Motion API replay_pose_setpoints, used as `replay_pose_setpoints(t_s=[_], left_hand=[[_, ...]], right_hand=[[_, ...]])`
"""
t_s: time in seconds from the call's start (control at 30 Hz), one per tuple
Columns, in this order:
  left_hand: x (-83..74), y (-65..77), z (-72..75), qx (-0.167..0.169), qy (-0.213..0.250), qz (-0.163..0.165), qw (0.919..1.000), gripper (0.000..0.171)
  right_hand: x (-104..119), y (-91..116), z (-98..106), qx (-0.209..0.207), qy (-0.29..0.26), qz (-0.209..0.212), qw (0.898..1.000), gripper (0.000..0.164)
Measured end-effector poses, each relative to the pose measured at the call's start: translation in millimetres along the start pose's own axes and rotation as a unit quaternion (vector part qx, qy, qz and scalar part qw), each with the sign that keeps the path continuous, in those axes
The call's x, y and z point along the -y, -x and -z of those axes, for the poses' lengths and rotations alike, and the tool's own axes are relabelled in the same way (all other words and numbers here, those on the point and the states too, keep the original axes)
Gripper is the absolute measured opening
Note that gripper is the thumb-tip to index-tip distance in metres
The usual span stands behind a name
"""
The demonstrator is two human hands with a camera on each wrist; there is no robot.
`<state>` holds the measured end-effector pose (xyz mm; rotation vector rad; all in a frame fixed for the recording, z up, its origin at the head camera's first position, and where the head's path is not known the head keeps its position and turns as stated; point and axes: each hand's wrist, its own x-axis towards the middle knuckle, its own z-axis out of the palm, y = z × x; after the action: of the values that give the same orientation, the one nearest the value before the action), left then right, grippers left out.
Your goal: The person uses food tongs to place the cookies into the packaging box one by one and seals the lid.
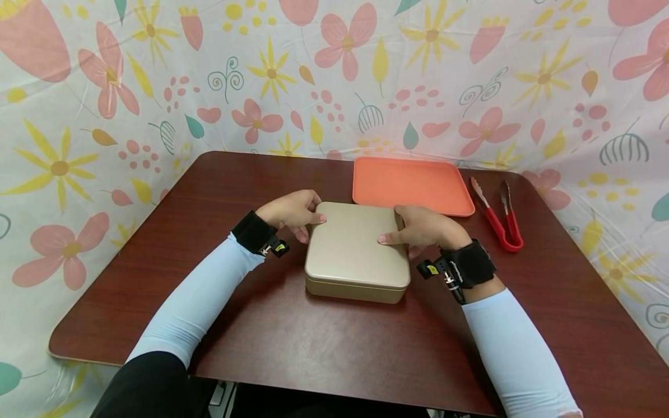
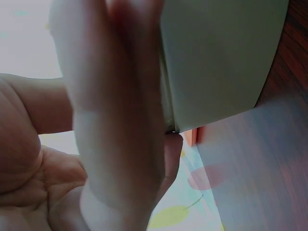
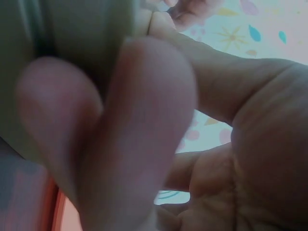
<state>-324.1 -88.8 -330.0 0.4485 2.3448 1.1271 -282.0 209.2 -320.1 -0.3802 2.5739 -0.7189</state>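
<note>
A beige lidded box (image 1: 358, 247) stands on the brown table, its lid down and a thin seam running round below the top. At the box's far left corner my left hand (image 1: 297, 213) grips it, thumb on the lid's edge and fingers down the side. My right hand (image 1: 425, 227) holds the opposite side, its thumb lying across the lid top. In the left wrist view, blurred fingers (image 2: 120, 106) run along the box wall (image 2: 216, 57). Fingertips (image 3: 149, 72) of the right hand press against the box side (image 3: 82, 29) near the seam in the right wrist view.
Behind the box to the right lies an orange tray (image 1: 413, 183). Red-handled tongs (image 1: 504, 223) lie open to the right of the tray. The table (image 1: 251, 337) ends at a near edge close to my body, and a flower-patterned cloth (image 1: 313, 75) hangs behind it.
</note>
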Motion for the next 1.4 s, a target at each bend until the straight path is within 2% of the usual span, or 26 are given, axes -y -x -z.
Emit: replay_pose_setpoints(t_s=[0.13, 0.63, 0.83, 1.03, 1.13, 1.27, 1.4], left_hand=[[1.3, 0.8, 0.5, 0.001, -0.002, -0.002, 1.0000, 0.043], [0.5, -1.5, 0.8, -0.029, -0.044, -0.004, 0.9986, 0.044], [3.3, -4.5, 4.5, -0.020, -0.044, -0.002, 0.9988, 0.046], [12.7, -6.8, 4.1, -0.006, -0.025, -0.001, 0.9997, 0.050], [13.4, -3.6, -1.0, -0.009, -0.044, 0.002, 0.9990, 0.050], [8.7, 0.2, -5.0, -0.034, -0.082, -0.007, 0.9960, 0.043], [6.3, 0.6, -5.4, -0.041, -0.082, -0.001, 0.9958, 0.042]], right_hand=[[-1, -3, -1, -0.001, 0.010, 0.011, 1.000, 0.053], [0, -4, 2, -0.008, 0.014, 0.016, 1.000, 0.052], [0, -5, 2, -0.009, 0.012, 0.022, 1.000, 0.051], [-2, -4, -1, -0.017, 0.020, 0.027, 0.999, 0.051], [-3, -4, -6, -0.023, 0.016, 0.044, 0.999, 0.064], [-3, -5, -8, -0.062, 0.049, 0.084, 0.993, 0.092], [-2, -4, -8, -0.076, 0.084, 0.091, 0.989, 0.098]])
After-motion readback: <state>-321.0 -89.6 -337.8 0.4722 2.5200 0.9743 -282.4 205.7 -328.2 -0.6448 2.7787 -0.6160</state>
